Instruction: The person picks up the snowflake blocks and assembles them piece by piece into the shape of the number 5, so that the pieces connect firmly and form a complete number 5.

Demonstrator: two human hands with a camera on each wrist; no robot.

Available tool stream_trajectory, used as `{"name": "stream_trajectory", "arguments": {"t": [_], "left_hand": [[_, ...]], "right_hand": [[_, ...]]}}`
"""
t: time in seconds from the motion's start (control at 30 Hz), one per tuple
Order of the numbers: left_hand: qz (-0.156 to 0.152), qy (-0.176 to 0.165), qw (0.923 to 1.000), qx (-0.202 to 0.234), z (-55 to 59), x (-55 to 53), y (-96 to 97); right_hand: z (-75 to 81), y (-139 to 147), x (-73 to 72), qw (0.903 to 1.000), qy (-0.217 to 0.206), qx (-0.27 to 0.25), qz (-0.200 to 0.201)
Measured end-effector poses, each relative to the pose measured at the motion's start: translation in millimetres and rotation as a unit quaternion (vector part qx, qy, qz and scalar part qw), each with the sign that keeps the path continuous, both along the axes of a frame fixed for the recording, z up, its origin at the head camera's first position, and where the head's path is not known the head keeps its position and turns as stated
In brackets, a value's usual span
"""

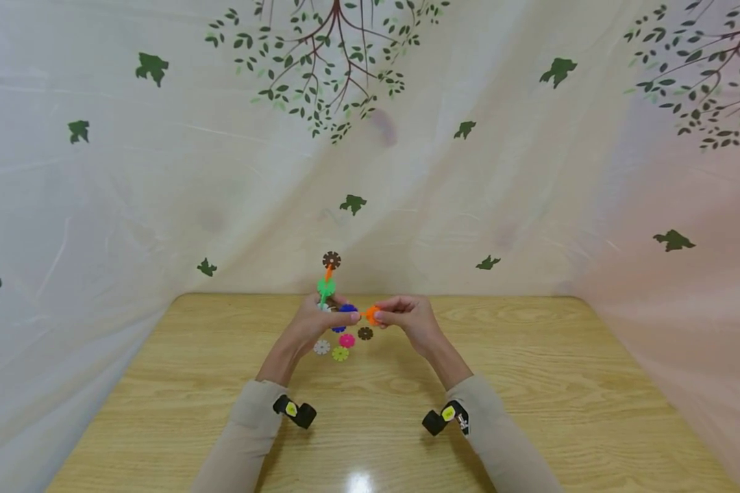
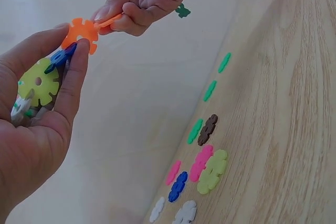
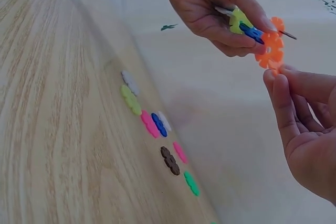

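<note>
My left hand [image 1: 305, 325] holds a string of interlocked notched plastic discs. In the left wrist view its thumb and fingers close round a yellow-green disc [image 2: 39, 82], a white disc [image 2: 21, 109] and a blue disc [image 2: 60, 59], with an orange disc [image 2: 81, 34] at the fingertips. A green disc [image 1: 326, 287] and a brown disc [image 1: 331, 260] stick up beyond that hand in the head view. Opposite, my right hand [image 1: 414, 323] pinches a second orange disc [image 2: 109, 21], seen edge-on, against the first one's rim. Fingertips partly hide where the two meet.
Loose discs lie flat on the wooden table [image 1: 530, 383] below the hands: white [image 1: 322, 347], yellow-green [image 1: 340, 353], pink [image 1: 347, 340] and brown [image 1: 365, 333]. Several green discs [image 2: 224, 62] lie near the far edge. A printed cloth [image 1: 407, 226] hangs behind the table.
</note>
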State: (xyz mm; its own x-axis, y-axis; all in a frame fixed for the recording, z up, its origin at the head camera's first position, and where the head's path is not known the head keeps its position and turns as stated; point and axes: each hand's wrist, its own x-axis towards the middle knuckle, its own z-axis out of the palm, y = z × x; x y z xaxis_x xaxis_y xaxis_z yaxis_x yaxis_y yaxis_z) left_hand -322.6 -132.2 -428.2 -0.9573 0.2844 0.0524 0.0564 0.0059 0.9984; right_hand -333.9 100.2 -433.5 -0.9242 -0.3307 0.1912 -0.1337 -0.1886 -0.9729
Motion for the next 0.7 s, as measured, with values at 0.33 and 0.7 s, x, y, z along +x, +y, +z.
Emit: {"name": "stream_trajectory", "arguments": {"t": [0.33,0.7], "left_hand": [[0.000,-0.004,1.0000,-0.002,1.7,2.9,4.1],[0.008,-0.015,0.9998,0.008,-0.1,0.7,6.1]], "right_hand": [[-1.2,2.7,-0.9,0.9999,0.000,0.011,0.009],[4.8,5.7,0.5,0.9991,-0.007,0.039,0.013]]}}
